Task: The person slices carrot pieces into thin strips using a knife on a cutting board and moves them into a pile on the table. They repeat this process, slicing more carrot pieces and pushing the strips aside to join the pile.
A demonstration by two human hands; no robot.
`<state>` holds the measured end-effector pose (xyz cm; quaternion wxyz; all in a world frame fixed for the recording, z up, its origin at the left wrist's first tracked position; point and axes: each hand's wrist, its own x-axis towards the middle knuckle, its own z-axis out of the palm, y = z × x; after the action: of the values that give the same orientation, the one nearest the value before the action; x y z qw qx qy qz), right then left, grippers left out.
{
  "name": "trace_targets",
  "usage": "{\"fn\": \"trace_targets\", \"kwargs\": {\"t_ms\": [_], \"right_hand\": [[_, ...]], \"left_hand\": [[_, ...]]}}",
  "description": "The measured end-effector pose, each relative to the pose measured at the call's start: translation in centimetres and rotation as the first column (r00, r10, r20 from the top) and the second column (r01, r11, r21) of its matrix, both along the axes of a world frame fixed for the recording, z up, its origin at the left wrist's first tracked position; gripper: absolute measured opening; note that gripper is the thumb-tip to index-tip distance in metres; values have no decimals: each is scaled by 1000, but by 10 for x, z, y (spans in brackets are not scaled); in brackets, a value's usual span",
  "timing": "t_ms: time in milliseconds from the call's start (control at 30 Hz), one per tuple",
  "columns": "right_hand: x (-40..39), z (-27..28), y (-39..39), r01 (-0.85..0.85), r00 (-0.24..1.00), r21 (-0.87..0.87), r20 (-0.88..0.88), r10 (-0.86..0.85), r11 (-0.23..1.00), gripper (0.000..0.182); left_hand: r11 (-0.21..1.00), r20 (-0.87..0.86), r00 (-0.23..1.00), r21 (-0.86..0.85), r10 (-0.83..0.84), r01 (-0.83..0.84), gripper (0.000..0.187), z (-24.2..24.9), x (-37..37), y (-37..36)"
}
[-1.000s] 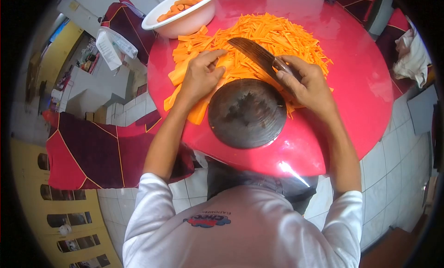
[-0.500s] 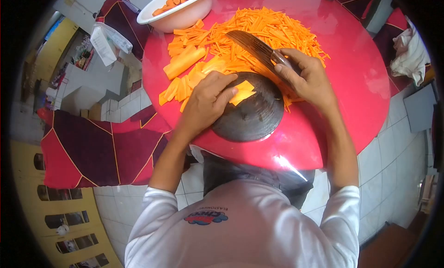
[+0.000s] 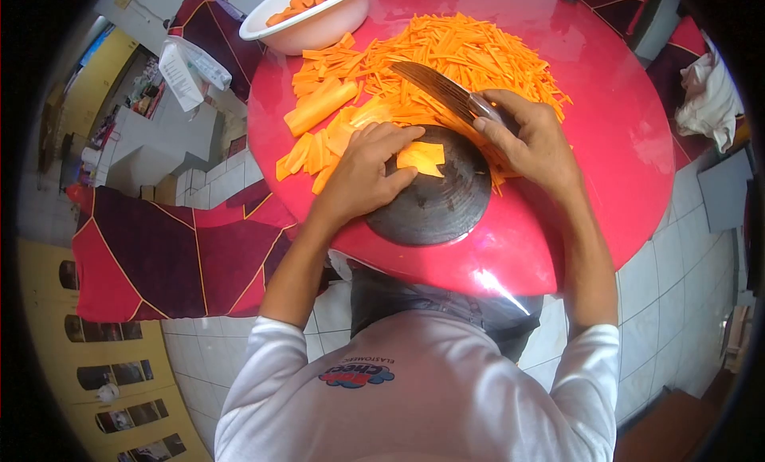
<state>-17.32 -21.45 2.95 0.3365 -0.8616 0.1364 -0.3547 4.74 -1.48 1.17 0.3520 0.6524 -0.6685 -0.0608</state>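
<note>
While my right hand [image 3: 532, 141] is closed around the handle of the knife [image 3: 440, 89], my left hand [image 3: 362, 171] is at the left side of the round dark board [image 3: 438, 211], with its thumb and fingers apart; the flat orange slices [image 3: 421, 157] lie on the board, between my left hand and the knife; my thumb and a finger are at their edge, but I cannot tell if they pinch the slices. The knife's blade points away from me and to the left, over the big heap of thin carrot sticks [image 3: 486, 59]; I cannot tell if the blade touches them. The heap is just past the board, on the shiny red table [image 3: 617, 135]; to the left of the heap there is a fat piece of carrot [image 3: 321, 107], and nearer to me are more flat carrot pieces [image 3: 301, 157], close to my left hand. The white bowl [image 3: 319, 30] is at the far left part of the table, with whole-looking carrots [image 3: 307, 1] in it; my white shirt [image 3: 422, 390] shows below, and there are pale floor tiles [image 3: 645, 287] around the table.
</note>
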Motion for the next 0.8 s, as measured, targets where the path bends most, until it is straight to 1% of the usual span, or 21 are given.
{"fn": "trace_targets", "kwargs": {"t_ms": [67,167,267,367,500,567,600,667,700,800], "right_hand": [[-1,2,1,5,1000,4,-26,-5,1000,35],[-1,3,4,0,999,30,-49,1,1000,35],[-1,7,7,6,997,48,-76,-2,999,36],[-2,12,10,12,993,95,-115,-1,995,36],[-4,19,14,-10,988,200,-149,41,980,35],[-8,33,19,-4,974,330,-212,78,944,34],[-10,38,23,4,965,396,-244,100,918,34],[-10,38,27,-64,974,323,-186,129,944,34],[-10,37,28,-95,977,284,-155,144,954,34],[-13,39,26,-8,954,313,-283,101,950,35]], "left_hand": [[999,103,995,-45,-9,14,45,-5,3,-5],[998,120,993,-66,15,-7,43,-6,-1,-9],[996,182,983,-88,21,-5,39,-13,-1,-14],[995,170,985,-97,-12,29,37,-18,-1,-16],[994,102,989,-26,-107,110,36,-13,-2,-8],[989,69,987,25,-146,145,36,-7,-5,-1],[986,41,985,24,-166,165,36,-8,-3,0],[979,-12,979,22,-203,204,36,-11,5,2],[980,-27,980,7,-197,197,36,-12,5,3],[982,-55,982,-51,-182,180,36,-17,4,3]]}}
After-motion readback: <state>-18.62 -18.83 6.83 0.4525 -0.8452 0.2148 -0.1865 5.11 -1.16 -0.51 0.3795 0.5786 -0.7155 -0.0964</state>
